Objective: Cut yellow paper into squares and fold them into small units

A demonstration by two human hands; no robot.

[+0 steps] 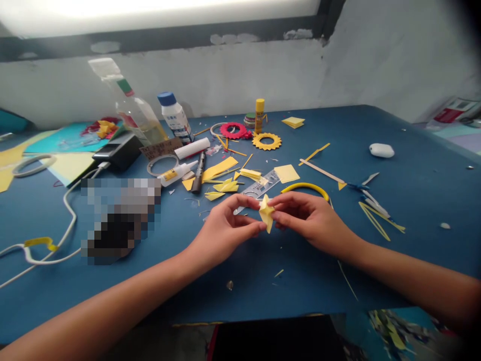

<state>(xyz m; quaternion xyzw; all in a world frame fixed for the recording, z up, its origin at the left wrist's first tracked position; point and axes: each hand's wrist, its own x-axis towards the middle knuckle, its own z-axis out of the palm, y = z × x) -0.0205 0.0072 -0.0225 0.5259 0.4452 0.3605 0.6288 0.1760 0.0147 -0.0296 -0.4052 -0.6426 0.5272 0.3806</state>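
A small folded piece of yellow paper (266, 213) is held upright above the blue table, between both hands. My left hand (233, 223) pinches its left side with thumb and fingers. On its right side, the thumb and fingers of my right hand (306, 215) are closed on the same piece. Behind the hands lie a clear ruler (263, 184), a square yellow paper (287, 174) and several folded yellow pieces (225, 186). A yellow curved handle (306, 187) shows just behind my right hand.
A glue bottle (176, 173), black marker (198, 173), blue-capped bottle (175, 118) and tall clear bottle (137, 110) stand or lie back left. A glue stick (259, 116) stands behind two paper rings. At right are a wooden stick (323, 171) and white case (382, 150).
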